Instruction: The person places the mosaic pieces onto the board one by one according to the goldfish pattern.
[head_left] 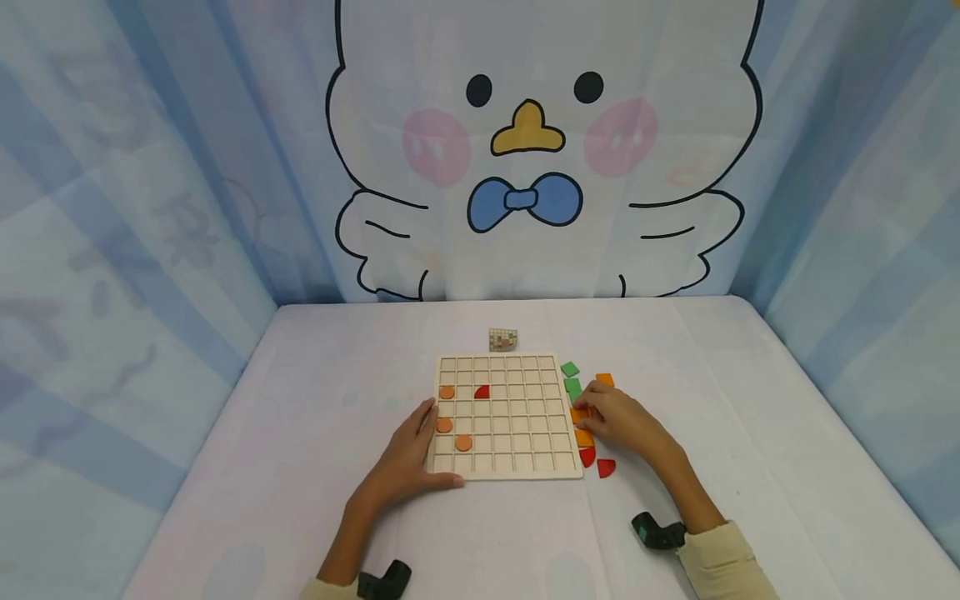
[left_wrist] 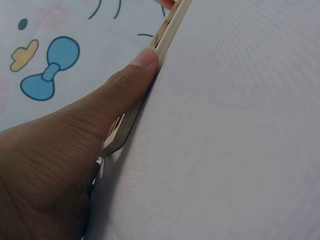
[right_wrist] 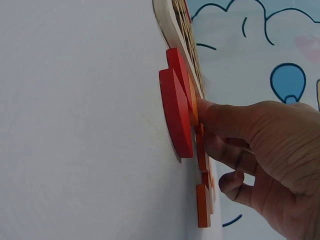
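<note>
A light wooden grid board [head_left: 525, 459] lies on the white table. My left hand [head_left: 403, 454] rests at its near left corner, fingers along the left edge and the straight thumb [left_wrist: 125, 85] against the front edge. Orange discs [head_left: 463, 443] and a red quarter-round piece [head_left: 482, 392] sit in its cells. Beside the right edge, my right hand [head_left: 618, 419] has curled fingers, thumb and forefinger tips on either side of an orange square piece [head_left: 578, 414]. Another orange square [head_left: 584, 438] lies just nearer. Red quarter-round pieces [right_wrist: 177, 115] lie close by the right thumb.
Green pieces [head_left: 573, 388] and one more orange square [head_left: 605, 380] lie right of the board, toward the back. A small patterned card or piece [head_left: 502, 339] sits behind the board. A printed curtain [head_left: 525, 250] stands at the table's back edge, with blue curtains at both sides.
</note>
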